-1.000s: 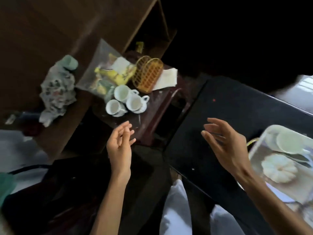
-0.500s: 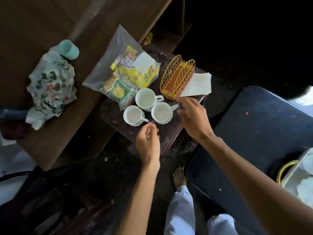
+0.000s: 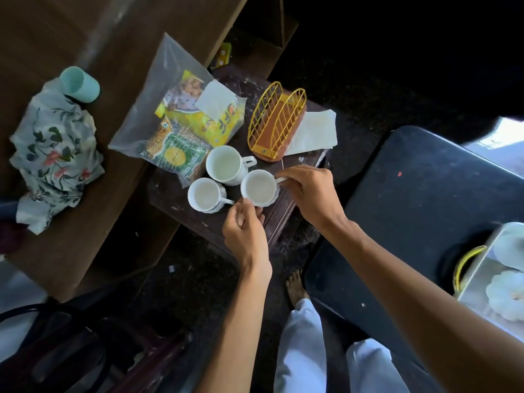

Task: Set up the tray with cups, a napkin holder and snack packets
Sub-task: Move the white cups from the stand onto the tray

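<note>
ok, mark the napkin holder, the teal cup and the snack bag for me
napkin holder (image 3: 276,121): head view, on its yellow wire side.
teal cup (image 3: 80,84): head view, on its outer wall.
snack bag (image 3: 158,109): head view, on the clear plastic left of the packets.

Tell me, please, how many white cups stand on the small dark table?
3. The tallest cup is farthest, beside the snack bag. The left cup is nearest the left hand. The right cup is at the right hand. None seems hidden.
</note>
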